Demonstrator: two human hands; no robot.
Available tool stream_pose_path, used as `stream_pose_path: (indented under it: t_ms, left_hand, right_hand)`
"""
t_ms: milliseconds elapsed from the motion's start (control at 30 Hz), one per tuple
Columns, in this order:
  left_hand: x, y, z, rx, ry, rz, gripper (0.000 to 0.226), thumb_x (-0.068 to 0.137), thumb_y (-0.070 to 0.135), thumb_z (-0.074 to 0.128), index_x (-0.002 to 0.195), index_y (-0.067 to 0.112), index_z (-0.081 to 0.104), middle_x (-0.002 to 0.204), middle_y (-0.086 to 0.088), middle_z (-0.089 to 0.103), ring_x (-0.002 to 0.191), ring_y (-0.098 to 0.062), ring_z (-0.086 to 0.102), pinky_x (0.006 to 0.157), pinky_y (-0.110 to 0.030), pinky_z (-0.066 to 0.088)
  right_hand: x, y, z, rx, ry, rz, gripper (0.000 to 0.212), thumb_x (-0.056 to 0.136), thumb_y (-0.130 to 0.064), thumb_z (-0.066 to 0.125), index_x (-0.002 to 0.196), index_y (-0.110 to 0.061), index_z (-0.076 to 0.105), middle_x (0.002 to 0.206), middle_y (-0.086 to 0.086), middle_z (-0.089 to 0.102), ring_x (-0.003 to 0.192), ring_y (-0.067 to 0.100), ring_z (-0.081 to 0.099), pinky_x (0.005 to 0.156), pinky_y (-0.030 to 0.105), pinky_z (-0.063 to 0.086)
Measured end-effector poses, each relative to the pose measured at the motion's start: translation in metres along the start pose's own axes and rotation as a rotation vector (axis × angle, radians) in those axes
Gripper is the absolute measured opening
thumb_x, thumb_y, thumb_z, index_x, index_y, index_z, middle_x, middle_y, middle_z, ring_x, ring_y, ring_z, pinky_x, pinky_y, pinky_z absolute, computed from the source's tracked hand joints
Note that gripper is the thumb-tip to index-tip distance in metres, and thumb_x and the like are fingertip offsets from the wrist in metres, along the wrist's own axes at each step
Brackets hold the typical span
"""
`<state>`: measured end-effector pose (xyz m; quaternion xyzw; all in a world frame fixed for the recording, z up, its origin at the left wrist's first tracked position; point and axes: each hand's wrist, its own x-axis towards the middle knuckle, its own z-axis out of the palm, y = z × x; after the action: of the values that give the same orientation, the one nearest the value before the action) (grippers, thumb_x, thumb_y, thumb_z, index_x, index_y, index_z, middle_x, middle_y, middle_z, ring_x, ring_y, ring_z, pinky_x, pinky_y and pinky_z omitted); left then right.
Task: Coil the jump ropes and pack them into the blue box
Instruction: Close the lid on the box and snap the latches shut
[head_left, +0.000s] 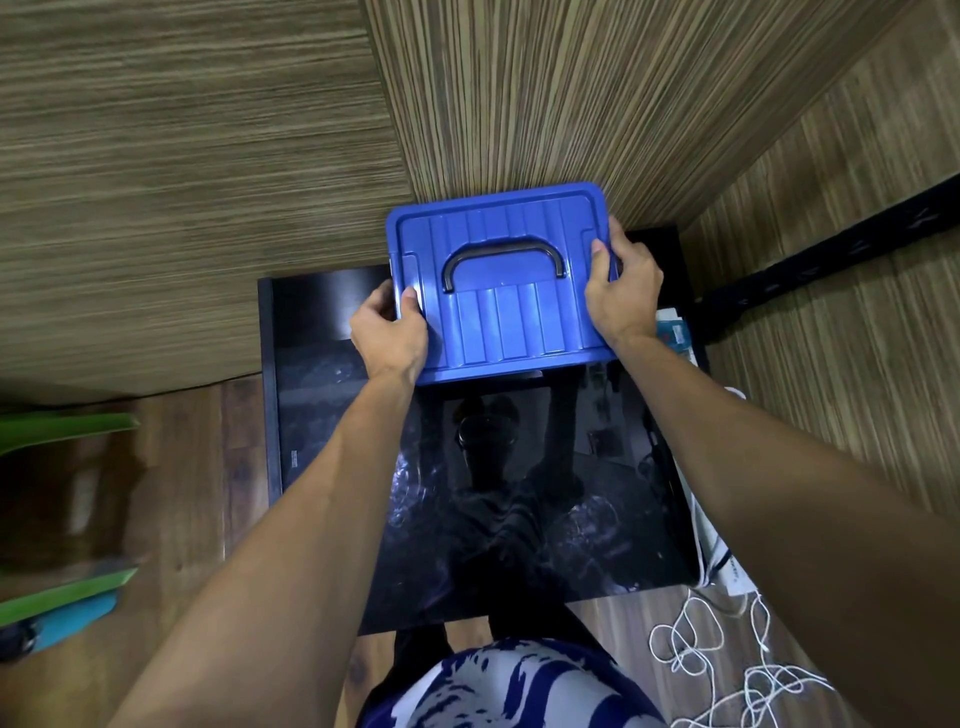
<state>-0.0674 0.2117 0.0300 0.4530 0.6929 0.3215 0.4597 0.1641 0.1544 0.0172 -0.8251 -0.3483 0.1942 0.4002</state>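
Note:
The blue box has its lid on, with a dark handle lying flat on top. It sits at the far end of a glossy black table, close to the wood-panel wall. My left hand grips the box's left side, thumb on the lid. My right hand grips its right side, thumb on the lid edge. No jump rope shows on the table; whatever is inside the box is hidden.
A tangle of white cord lies on the wooden floor at the lower right. White and blue items sit beside the table's right edge. Green and blue objects stand at the left. A black bar runs along the right wall.

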Motion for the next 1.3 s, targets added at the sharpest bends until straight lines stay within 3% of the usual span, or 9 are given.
stream_pose_path:
  t_ms: [100,233,433,533,600,800,967,1100,1300]
  left_hand:
    - [0.002,0.0,0.0,-0.011,-0.001,-0.016,0.031,0.099,0.019,0.062,0.128,0.006,0.066,0.107,0.008,0.066,0.105,-0.009,0.063,0.097,-0.017,0.046]
    - [0.005,-0.001,-0.002,-0.036,-0.03,-0.047,0.033,0.099,0.019,0.063,0.128,0.002,0.065,0.11,0.003,0.068,0.103,-0.011,0.065,0.097,-0.019,0.05]
    - [0.006,0.0,-0.005,-0.082,-0.037,-0.113,0.04,0.098,0.022,0.065,0.132,0.002,0.06,0.112,-0.001,0.067,0.101,-0.012,0.064,0.088,-0.016,0.049]
    - [0.006,-0.001,-0.004,-0.097,-0.037,-0.124,0.04,0.098,0.022,0.065,0.132,0.003,0.06,0.108,0.003,0.065,0.1,-0.01,0.062,0.084,-0.013,0.046]
    - [0.006,-0.001,-0.004,-0.11,-0.039,-0.136,0.038,0.098,0.022,0.066,0.131,0.005,0.059,0.101,0.008,0.064,0.097,-0.008,0.062,0.081,-0.011,0.046]
    - [0.007,-0.001,-0.004,-0.159,-0.032,-0.16,0.032,0.097,0.019,0.066,0.126,0.007,0.06,0.095,0.01,0.063,0.088,-0.005,0.062,0.075,-0.008,0.049]
    - [0.008,-0.002,-0.003,-0.159,-0.014,-0.145,0.026,0.096,0.031,0.068,0.115,0.013,0.063,0.091,0.012,0.063,0.087,-0.003,0.06,0.064,-0.002,0.045]
    - [0.009,-0.002,-0.001,-0.108,0.0,-0.117,0.032,0.097,0.032,0.067,0.119,0.009,0.064,0.094,0.009,0.064,0.089,-0.007,0.06,0.065,-0.002,0.045]
    - [0.013,-0.009,-0.003,-0.093,0.002,-0.138,0.027,0.095,0.034,0.068,0.112,0.016,0.057,0.094,0.006,0.057,0.084,-0.007,0.056,0.076,-0.011,0.047]
  right_hand:
    - [0.0,-0.002,-0.002,0.097,-0.027,0.064,0.04,0.101,-0.026,0.055,0.137,-0.009,0.06,0.111,0.005,0.069,0.108,0.015,0.062,0.09,0.006,0.042]
    - [0.006,0.0,-0.006,0.167,0.022,0.243,0.031,0.092,-0.037,0.071,0.106,-0.009,0.073,0.076,-0.009,0.065,0.072,0.005,0.061,0.072,0.022,0.052]
    - [0.009,0.005,-0.018,0.397,-0.127,0.47,0.039,0.08,-0.046,0.08,0.098,-0.011,0.076,0.097,0.005,0.078,0.091,0.018,0.075,0.083,0.034,0.062]
    - [0.008,0.003,-0.025,0.495,-0.205,0.503,0.022,0.092,-0.034,0.072,0.089,-0.013,0.076,0.09,0.003,0.078,0.08,0.014,0.075,0.071,0.032,0.061]
    - [0.008,-0.001,-0.029,0.549,-0.219,0.533,0.016,0.095,-0.025,0.069,0.092,-0.011,0.075,0.086,0.003,0.077,0.072,0.012,0.074,0.063,0.029,0.059]
    - [0.014,-0.012,-0.042,0.68,-0.394,0.752,0.032,0.092,-0.022,0.073,0.116,-0.001,0.07,0.106,0.011,0.076,0.093,0.023,0.075,0.072,0.04,0.063]
    - [0.014,-0.019,-0.05,0.698,-0.526,0.804,0.019,0.094,-0.026,0.069,0.098,-0.008,0.071,0.086,0.005,0.079,0.08,0.016,0.076,0.072,0.035,0.064]
    - [0.015,-0.021,-0.053,0.67,-0.517,0.8,0.018,0.091,-0.025,0.073,0.098,-0.009,0.071,0.084,0.002,0.079,0.089,0.016,0.075,0.085,0.037,0.06]
    - [0.013,-0.018,-0.055,0.646,-0.539,0.878,0.024,0.087,-0.028,0.077,0.1,-0.01,0.07,0.084,0.002,0.079,0.094,0.018,0.074,0.088,0.04,0.06]
